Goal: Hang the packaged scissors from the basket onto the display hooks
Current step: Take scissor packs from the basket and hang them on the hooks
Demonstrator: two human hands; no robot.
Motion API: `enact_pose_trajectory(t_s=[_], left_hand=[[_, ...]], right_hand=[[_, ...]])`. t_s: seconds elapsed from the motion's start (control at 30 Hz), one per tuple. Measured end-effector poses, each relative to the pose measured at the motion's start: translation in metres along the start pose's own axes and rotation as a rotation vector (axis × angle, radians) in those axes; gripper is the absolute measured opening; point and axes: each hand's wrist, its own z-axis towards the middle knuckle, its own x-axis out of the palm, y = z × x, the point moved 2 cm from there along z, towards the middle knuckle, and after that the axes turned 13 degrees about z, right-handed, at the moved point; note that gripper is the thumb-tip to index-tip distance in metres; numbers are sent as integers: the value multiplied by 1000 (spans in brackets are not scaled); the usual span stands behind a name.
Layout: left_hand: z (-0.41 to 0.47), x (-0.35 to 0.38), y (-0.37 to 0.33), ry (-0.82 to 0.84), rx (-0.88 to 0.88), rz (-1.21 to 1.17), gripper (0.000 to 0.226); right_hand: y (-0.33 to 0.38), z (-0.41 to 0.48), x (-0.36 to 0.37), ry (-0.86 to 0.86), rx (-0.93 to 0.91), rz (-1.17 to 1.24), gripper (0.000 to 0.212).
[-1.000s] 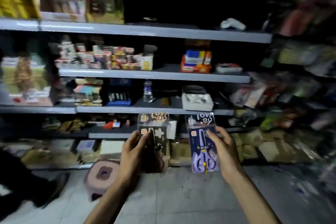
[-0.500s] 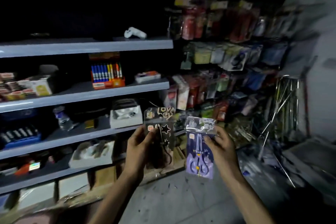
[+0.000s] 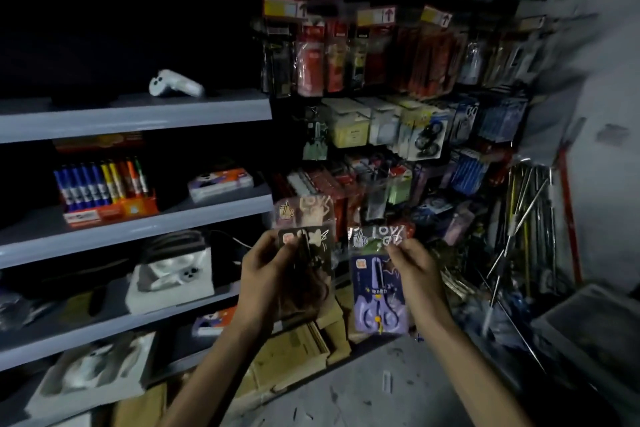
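Dim shop aisle: grey shelves fill the left of the frame, and a wall of hanging packs fills the upper centre and right. The hooks themselves are lost in blur and shadow. No basket can be made out.

Both hands are raised at lower centre, in front of the lowest hanging rows. The left hand grips a dark pack of scissors by its left edge, thumb on the front. The right hand pinches a purple pack near its clear top strip, so the scissors hang below the fingers. The two packs are side by side, just apart.

The step in hand looks like carrying the packs to the hooks. It would go best one pack at a time:
- Hold the dark pack aside and hang the purple one first, since that hand already has it by the top.
- Find the hanging hole in the clear strip, which cannot be seen here.
- Keep the strip flat and taut.
- Line the hole up with the tip of a free hook and slide the pack back, printed face outward.
- Which hook is free cannot be told, so a closer look is needed before reaching.

Counted:
- Two packs of scissors, one in each hand.
- Three yellow tags along the top rail.
- One box of markers on a middle shelf.
- One loose white controller on the shelf above it.
- The hanging packs are too blurred to count.
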Motion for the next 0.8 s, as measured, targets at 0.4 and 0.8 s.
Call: enact_pose_trajectory(t_s=[0.4,0.8], left_hand=[[155,68,17,24,-29,-17,17],[244,144,27,-100,-82,10,15]], right_hand=[[-23,186,23,-28,59,-4,29],[-43,307,33,407,-25,72,17]])
